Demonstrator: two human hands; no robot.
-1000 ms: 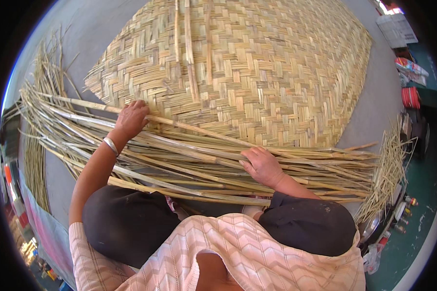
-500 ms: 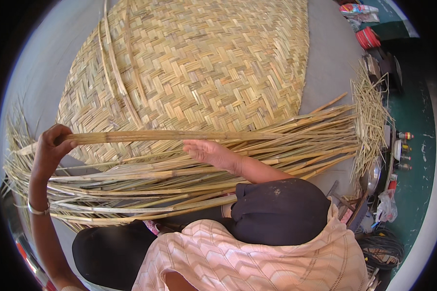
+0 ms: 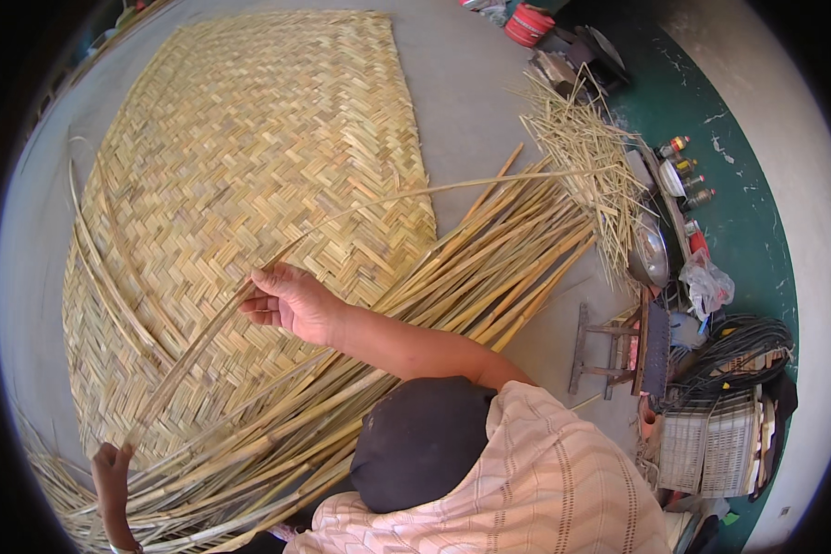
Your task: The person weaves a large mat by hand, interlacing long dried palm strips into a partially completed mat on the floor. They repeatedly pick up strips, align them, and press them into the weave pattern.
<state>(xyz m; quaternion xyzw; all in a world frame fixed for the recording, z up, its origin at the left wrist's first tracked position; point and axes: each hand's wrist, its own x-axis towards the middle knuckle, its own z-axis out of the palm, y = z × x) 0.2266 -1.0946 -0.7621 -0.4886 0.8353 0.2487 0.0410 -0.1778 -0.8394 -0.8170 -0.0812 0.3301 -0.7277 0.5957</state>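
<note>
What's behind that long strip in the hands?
Behind the long strip are the woven mat, grey floor and scattered straw. Whatever's directly behind it is covered.

Right hand pinching, fingers curled; left hand well apart, fingers closed.

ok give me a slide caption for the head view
Left hand and right hand hold a long strip over a woven mat, loose stalks close by.
</note>
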